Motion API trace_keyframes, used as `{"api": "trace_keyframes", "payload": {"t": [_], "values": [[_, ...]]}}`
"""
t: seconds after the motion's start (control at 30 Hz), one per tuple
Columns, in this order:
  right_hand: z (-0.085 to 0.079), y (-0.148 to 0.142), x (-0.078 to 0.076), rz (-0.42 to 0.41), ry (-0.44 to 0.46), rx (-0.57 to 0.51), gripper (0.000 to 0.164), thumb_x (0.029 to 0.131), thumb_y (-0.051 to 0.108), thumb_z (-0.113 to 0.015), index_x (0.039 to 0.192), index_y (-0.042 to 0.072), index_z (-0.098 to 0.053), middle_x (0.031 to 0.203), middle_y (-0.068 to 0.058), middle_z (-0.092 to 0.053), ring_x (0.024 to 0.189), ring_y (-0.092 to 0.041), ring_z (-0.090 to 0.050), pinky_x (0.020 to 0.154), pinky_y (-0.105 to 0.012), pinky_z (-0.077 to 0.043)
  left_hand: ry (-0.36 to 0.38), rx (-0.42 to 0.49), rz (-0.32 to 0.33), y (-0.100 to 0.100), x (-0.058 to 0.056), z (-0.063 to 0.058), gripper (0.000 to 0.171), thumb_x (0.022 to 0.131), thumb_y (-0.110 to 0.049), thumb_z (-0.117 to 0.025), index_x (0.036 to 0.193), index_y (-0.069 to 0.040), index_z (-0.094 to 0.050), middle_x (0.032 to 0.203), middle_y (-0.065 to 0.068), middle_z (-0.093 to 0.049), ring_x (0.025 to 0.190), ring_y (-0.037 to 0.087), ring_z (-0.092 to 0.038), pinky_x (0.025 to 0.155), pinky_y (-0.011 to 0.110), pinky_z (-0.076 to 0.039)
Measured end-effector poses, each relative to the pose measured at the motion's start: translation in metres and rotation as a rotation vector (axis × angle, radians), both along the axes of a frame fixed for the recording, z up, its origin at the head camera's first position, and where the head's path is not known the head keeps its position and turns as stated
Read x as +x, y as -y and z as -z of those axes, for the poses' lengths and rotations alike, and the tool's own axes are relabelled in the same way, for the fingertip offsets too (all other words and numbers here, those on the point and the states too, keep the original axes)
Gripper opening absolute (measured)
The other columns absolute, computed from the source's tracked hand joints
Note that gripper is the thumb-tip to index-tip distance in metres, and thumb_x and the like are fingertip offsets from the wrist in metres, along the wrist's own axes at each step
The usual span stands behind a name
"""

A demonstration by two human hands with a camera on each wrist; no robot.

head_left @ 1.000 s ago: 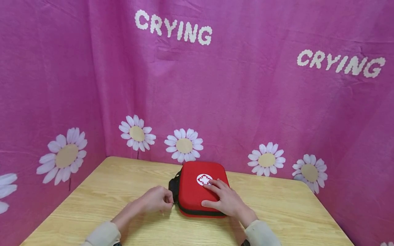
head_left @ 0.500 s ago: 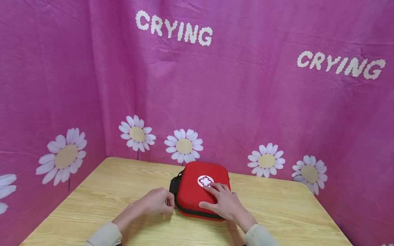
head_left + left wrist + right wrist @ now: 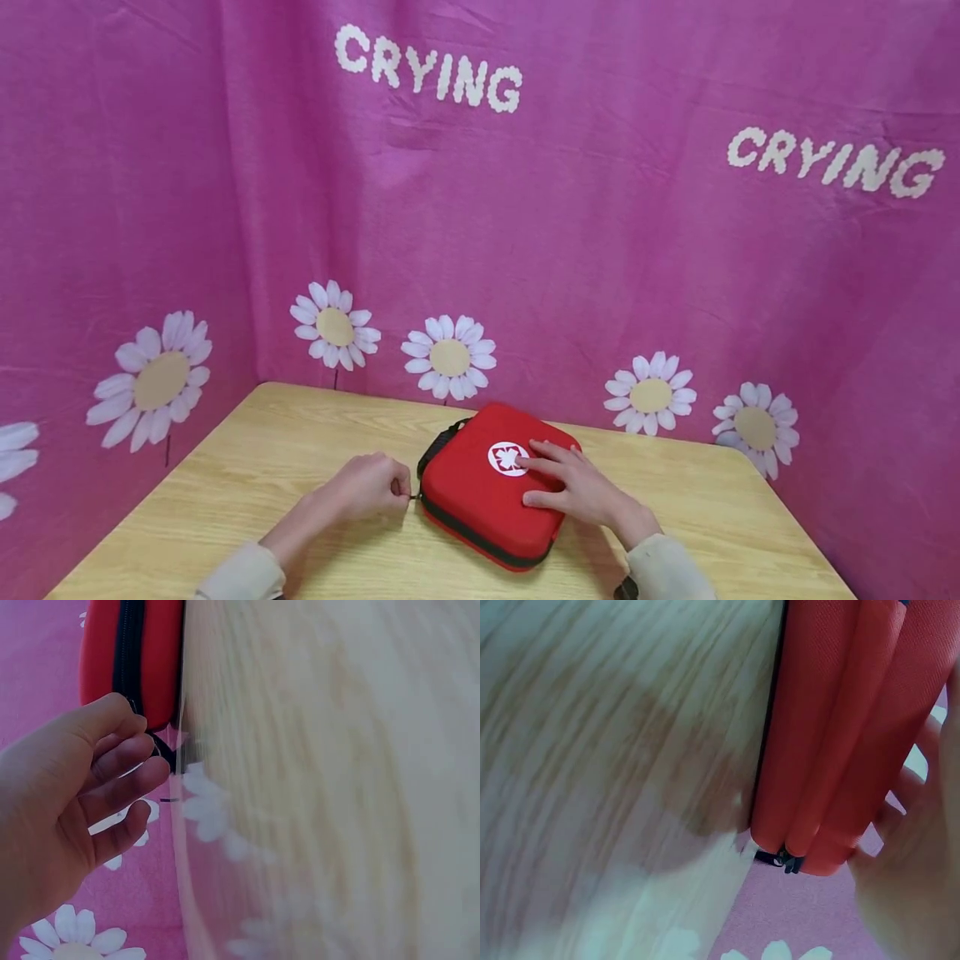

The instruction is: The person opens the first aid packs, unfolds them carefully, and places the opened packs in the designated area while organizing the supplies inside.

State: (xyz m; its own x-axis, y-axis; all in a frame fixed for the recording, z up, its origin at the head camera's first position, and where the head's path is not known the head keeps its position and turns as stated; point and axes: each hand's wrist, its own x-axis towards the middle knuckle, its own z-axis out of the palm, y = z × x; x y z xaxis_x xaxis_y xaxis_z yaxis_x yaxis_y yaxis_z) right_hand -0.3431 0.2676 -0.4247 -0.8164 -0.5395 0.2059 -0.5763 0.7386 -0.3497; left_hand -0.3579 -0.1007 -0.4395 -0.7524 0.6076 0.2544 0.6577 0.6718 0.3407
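Observation:
A red zippered first-aid case (image 3: 480, 492) with a white round emblem lies closed and turned at an angle on the table. My left hand (image 3: 367, 486) pinches a small dark zipper pull (image 3: 415, 497) at the case's near left corner. In the left wrist view, thumb and index finger meet at the end of the black zipper (image 3: 129, 652), and the other fingers curl loosely. My right hand (image 3: 588, 490) rests on the lid with spread fingers, right of the emblem. The right wrist view shows the case's red side, with a second black zipper pull (image 3: 787, 859) hanging at its end.
A black carry handle (image 3: 441, 446) sticks out from the case's left side. The wood-grain table (image 3: 300, 425) reaches back to a pink curtain (image 3: 525, 250) printed with daisies and lettering, which also hangs at both sides.
The case has turned clockwise, its near right corner swinging closer to me. My right hand has shifted right with it. My left hand, on the zipper pull, has drawn slightly left.

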Motion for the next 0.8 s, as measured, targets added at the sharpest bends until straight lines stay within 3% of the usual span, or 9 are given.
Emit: {"api": "trace_keyframes", "payload": {"t": [0.23, 0.4, 0.6, 0.8], "values": [[0.0, 0.0, -0.001, 0.026, -0.016, -0.018, 0.059, 0.086, 0.052, -0.07, 0.138, 0.026, -0.06, 0.152, -0.014, -0.046, 0.141, -0.039, -0.038, 0.114, -0.069, -0.015, -0.003, 0.002, 0.071, 0.0, -0.001, 0.0, 0.013, 0.077, -0.013, -0.074, 0.072, -0.024, -0.072, 0.071, -0.022, -0.061, 0.07, -0.008, -0.053, 0.067, 0.021, -0.046], [0.004, 0.004, 0.001, 0.05, -0.034, -0.013, 0.057, 0.087, 0.053, -0.069, 0.136, 0.026, -0.062, 0.151, -0.014, -0.046, 0.141, -0.038, -0.039, 0.114, -0.068, -0.018, 0.019, -0.01, 0.154, -0.003, 0.006, -0.005, 0.012, 0.076, -0.011, -0.075, 0.074, -0.022, -0.074, 0.072, -0.02, -0.065, 0.068, -0.01, -0.054, 0.066, 0.019, -0.046], [0.011, 0.009, 0.001, 0.099, -0.081, -0.015, 0.057, 0.086, 0.058, -0.067, 0.136, 0.03, -0.062, 0.151, -0.011, -0.047, 0.141, -0.035, -0.04, 0.114, -0.066, -0.021, 0.09, 0.009, 0.252, -0.023, 0.019, -0.006, 0.007, 0.077, -0.012, -0.077, 0.079, -0.019, -0.077, 0.072, -0.019, -0.068, 0.066, -0.014, -0.055, 0.068, 0.012, -0.046], [0.006, 0.008, 0.005, 0.144, -0.056, 0.007, 0.057, 0.085, 0.059, -0.067, 0.134, 0.03, -0.063, 0.15, -0.01, -0.049, 0.139, -0.036, -0.041, 0.114, -0.064, -0.024, 0.074, 0.011, 0.25, -0.038, 0.025, -0.008, 0.009, 0.078, -0.012, -0.074, 0.077, -0.021, -0.077, 0.066, -0.022, -0.062, 0.062, -0.013, -0.049, 0.063, 0.012, -0.043]]}}
